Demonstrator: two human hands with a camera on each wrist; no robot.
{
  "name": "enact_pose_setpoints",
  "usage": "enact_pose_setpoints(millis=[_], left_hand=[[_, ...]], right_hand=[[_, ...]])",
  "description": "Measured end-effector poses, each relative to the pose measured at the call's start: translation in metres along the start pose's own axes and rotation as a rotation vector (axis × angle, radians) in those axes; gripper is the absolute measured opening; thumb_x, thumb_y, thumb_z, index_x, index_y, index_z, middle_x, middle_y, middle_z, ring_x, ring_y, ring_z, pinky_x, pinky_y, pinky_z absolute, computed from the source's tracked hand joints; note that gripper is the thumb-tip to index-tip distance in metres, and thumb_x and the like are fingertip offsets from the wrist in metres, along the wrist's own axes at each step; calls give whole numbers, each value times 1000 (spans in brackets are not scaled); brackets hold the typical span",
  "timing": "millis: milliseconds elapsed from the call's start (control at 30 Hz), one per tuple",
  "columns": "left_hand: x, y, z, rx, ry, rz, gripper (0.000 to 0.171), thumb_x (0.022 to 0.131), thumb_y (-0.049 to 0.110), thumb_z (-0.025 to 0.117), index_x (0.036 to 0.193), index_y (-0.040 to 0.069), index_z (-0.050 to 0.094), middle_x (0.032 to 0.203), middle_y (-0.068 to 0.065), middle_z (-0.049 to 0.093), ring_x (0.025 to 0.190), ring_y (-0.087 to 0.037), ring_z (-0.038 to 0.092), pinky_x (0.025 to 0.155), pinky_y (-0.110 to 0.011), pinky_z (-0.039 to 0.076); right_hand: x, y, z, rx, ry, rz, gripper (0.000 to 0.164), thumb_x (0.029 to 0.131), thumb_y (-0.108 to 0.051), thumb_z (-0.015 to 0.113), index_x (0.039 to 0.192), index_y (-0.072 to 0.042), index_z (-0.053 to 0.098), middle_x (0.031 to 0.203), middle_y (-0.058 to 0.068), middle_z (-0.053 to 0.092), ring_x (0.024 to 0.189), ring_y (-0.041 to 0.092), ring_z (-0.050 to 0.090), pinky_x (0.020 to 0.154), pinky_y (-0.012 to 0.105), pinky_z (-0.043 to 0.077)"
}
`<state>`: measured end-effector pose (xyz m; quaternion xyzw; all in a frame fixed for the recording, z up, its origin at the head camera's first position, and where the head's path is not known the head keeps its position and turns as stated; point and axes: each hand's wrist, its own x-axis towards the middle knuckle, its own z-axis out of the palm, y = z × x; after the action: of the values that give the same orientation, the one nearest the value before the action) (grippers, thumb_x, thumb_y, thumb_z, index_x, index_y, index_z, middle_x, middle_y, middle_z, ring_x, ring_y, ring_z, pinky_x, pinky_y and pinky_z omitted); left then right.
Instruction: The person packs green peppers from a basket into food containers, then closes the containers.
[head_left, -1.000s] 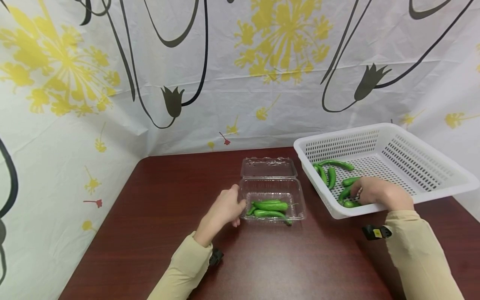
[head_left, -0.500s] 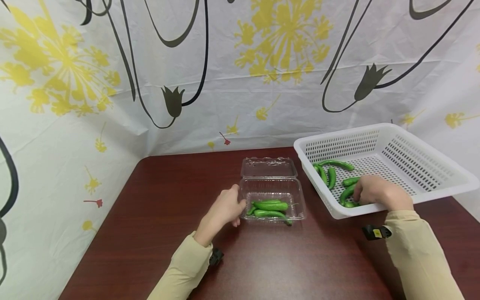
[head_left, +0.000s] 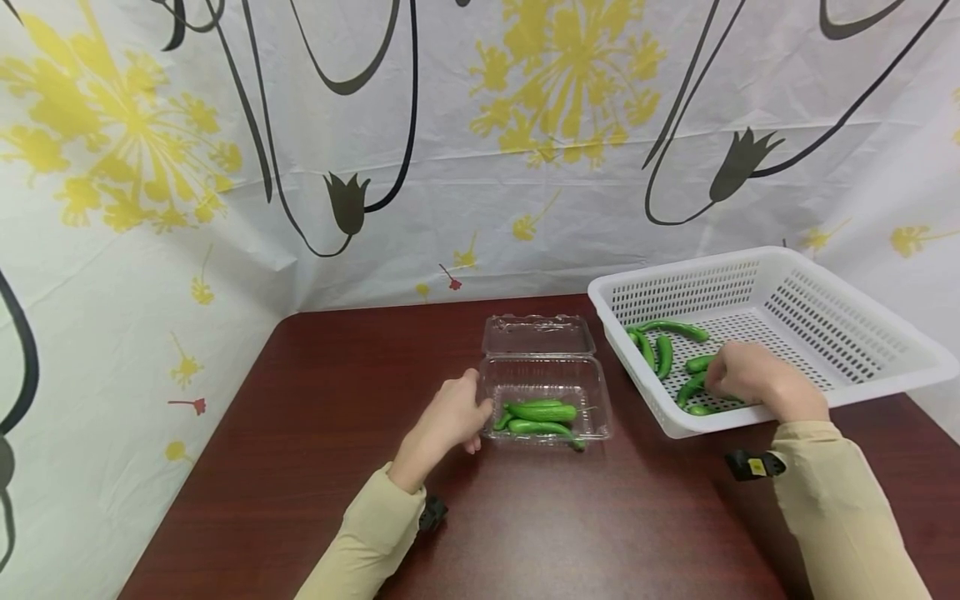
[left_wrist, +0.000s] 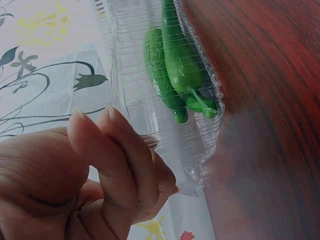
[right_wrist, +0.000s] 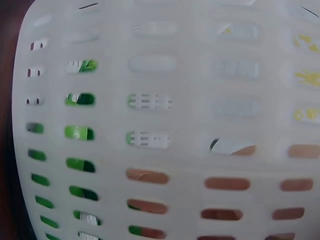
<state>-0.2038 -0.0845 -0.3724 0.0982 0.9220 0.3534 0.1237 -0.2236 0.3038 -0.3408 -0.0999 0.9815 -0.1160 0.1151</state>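
Observation:
A clear plastic clamshell container (head_left: 495, 367) stands with its lid folded back, holding several green peppers (head_left: 542, 412). My left hand (head_left: 442, 417) is at its left side, fingers curled against the rim; the left wrist view shows these curled fingers (left_wrist: 127, 165) beside the clear wall. My right hand (head_left: 757, 375) reaches into the white slotted basket (head_left: 637, 392), fingers bent down on a green chili pepper (head_left: 690, 388) near the front wall. Its fingertips are hidden from above. In the right wrist view the basket wall (right_wrist: 190, 120) covers most of the hand and peppers.
More green peppers (head_left: 666, 354) lie in the left part of the basket. A dark red-brown table (head_left: 360, 375) carries both containers. Behind it hangs a patterned white sheet (head_left: 450, 167). The basket's front rim passes under my right wrist.
My right hand has shifted slightly within the basket, and the peppers under its fingers have moved a little. My left hand and the clamshell container have stayed in place.

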Motion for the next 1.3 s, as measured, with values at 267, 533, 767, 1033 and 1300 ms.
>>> enact_pose_setpoints(millis=[267, 533, 767, 1033, 1300], left_hand=[[0, 0, 0, 1, -1, -9, 58, 91, 13, 52, 139, -5, 26, 53, -7, 58, 35, -16, 56, 43, -30, 50], [-1, 1, 0, 4, -1, -3, 58, 91, 13, 52, 139, -6, 25, 53, -7, 58, 35, -16, 56, 42, -29, 49], [-1, 1, 0, -2, 0, -6, 57, 91, 13, 52, 138, -5, 27, 53, -8, 58, 35, -16, 56, 43, -32, 50], [0, 0, 0, -2, 1, -8, 55, 91, 13, 52, 137, -5, 28, 53, -7, 58, 35, -16, 56, 44, -33, 51], [-1, 0, 0, -2, -1, 2, 55, 91, 13, 52, 137, -5, 29, 51, -8, 58, 34, -16, 56, 44, -31, 50]], right_hand=[[-1, -1, 0, -3, 77, -54, 6, 76, -3, 63, 75, -5, 68, 73, 7, 62, 63, 18, 52, 59, 36, 44], [-1, -1, -4, 0, 166, -62, 6, 79, -8, 61, 79, -7, 67, 72, 6, 62, 62, 18, 50, 57, 35, 40], [-3, -4, -4, -4, 179, -30, 11, 85, -10, 58, 90, 0, 60, 75, 11, 62, 64, 22, 57, 60, 42, 44], [-4, -5, -5, 50, 128, -14, 20, 85, -9, 52, 95, 4, 64, 63, 2, 62, 51, 14, 58, 54, 37, 45], [-8, -6, -8, 122, 133, 3, 17, 81, -10, 58, 92, 2, 61, 59, 2, 58, 49, 16, 56, 48, 31, 40]])
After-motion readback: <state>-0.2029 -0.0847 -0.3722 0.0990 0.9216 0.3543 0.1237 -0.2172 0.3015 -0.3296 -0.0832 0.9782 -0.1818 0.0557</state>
